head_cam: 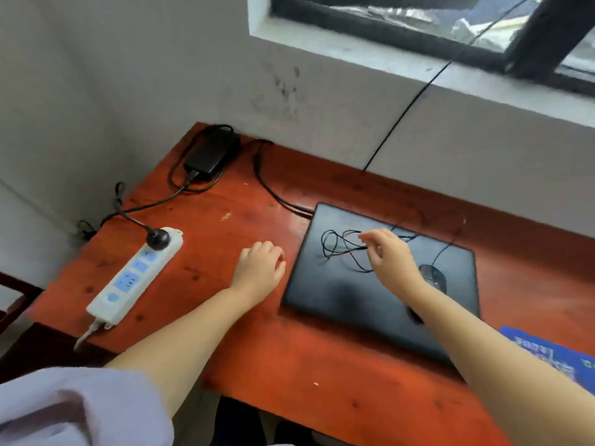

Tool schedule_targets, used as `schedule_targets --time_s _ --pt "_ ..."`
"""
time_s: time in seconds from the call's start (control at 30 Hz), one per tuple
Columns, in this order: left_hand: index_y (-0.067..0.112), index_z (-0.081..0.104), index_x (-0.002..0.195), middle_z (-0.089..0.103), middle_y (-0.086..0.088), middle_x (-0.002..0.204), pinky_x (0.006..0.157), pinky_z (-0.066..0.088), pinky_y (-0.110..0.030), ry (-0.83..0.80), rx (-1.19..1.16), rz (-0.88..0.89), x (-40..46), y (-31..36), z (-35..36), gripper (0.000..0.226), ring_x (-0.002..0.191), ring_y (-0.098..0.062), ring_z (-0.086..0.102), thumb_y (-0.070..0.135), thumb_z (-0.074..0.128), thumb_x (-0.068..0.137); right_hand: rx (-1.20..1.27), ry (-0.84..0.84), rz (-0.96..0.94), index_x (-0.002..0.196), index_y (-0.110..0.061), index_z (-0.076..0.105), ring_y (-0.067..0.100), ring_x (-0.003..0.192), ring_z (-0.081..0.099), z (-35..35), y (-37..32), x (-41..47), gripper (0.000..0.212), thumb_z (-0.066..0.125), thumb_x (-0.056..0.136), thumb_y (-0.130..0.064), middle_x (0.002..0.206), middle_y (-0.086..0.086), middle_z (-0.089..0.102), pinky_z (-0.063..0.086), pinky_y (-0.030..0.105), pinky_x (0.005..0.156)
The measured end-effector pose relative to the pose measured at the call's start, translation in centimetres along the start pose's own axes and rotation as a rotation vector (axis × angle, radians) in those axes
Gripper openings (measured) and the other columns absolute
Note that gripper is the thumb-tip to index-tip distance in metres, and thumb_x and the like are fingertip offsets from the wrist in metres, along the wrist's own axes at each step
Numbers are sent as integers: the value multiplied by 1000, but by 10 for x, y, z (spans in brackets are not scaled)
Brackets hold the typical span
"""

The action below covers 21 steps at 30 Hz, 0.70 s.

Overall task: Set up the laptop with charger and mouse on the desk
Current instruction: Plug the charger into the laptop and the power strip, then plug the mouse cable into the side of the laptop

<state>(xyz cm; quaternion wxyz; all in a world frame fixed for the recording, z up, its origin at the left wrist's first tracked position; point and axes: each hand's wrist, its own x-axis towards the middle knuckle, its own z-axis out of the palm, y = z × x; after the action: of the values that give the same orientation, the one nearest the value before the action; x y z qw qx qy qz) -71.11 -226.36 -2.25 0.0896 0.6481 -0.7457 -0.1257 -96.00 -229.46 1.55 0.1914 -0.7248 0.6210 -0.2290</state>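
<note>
A closed black laptop [347, 284] lies on the red-brown desk [289, 349]. On its lid rest a black mouse [433, 275] and the mouse's tangled thin cable [338, 249]. My right hand [389, 252] pinches that cable above the lid. My left hand [260, 265] rests curled on the desk just left of the laptop, holding nothing. The black charger brick [211, 154] sits at the desk's back left corner; one of its cables runs to the laptop's back left corner. Its plug [157, 238] sits in the white power strip [135, 278].
The white power strip lies along the desk's left edge. A blue mouse pad [553, 352] pokes in at the right. The wall and a window frame [418, 30] stand behind the desk; a thin black wire [405, 114] hangs down the wall.
</note>
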Motion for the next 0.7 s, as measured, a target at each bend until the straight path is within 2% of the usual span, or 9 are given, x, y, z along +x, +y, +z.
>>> schedule_targets --time_s 0.07,0.17,0.27,0.37,0.43,0.5,0.57,0.63,0.7 --pt "15 60 101 62 -7 104 86 38 -38 -29 -6 117 8 35 8 21 105 -28 53 27 46 91 -8 49 142 100 -6 68 28 98 61 -20 32 -23 27 50 83 5 101 12 68 41 26 84" --pt "11 61 96 64 -9 97 81 40 -39 -65 -45 316 16 76 17 18 98 -30 56 21 47 89 -69 80 323 105 -3 65 34 108 54 -32 70 -51 30 48 83 6 109 17 62 40 33 92" --pt "9 61 106 63 -12 104 81 43 -42 -97 -5 534 30 101 26 24 99 -32 56 16 47 88 -133 84 512 121 -6 54 38 117 43 -27 86 -62 34 55 88 -14 126 18 50 39 42 96" --pt "11 49 129 54 -15 128 91 41 -42 -96 102 707 54 119 35 44 115 -32 51 10 48 85 -138 30 675 137 -13 36 35 127 36 -13 85 -62 60 57 87 -39 142 15 35 39 47 98" --pt "19 27 144 35 -18 146 93 39 -42 -176 215 747 72 131 41 63 126 -32 41 6 46 86 -198 43 714 141 -15 28 35 129 36 -4 83 -59 71 58 85 -45 145 15 32 40 48 98" --pt "25 9 148 19 -20 152 80 41 -39 -277 336 727 90 143 48 76 124 -35 39 1 46 85 -227 75 757 142 -17 24 34 129 36 2 82 -56 74 60 84 -44 146 15 32 39 48 99" --pt "23 17 145 23 -21 145 67 38 -37 -327 398 687 102 154 54 73 119 -35 39 -1 49 84 -207 96 789 142 -18 22 33 130 34 5 84 -56 73 61 83 -41 145 14 34 38 47 99" --pt "14 35 129 33 -19 131 62 38 -36 -338 366 657 109 162 57 53 112 -34 40 -3 52 82 -166 108 798 142 -20 22 32 130 33 4 86 -57 72 61 84 -37 144 12 35 38 47 100" --pt "9 42 113 37 -18 122 62 38 -36 -359 340 646 115 168 59 39 106 -34 43 -7 52 79 -114 130 801 142 -20 22 31 130 32 -1 89 -60 71 61 84 -34 144 10 36 38 46 101"
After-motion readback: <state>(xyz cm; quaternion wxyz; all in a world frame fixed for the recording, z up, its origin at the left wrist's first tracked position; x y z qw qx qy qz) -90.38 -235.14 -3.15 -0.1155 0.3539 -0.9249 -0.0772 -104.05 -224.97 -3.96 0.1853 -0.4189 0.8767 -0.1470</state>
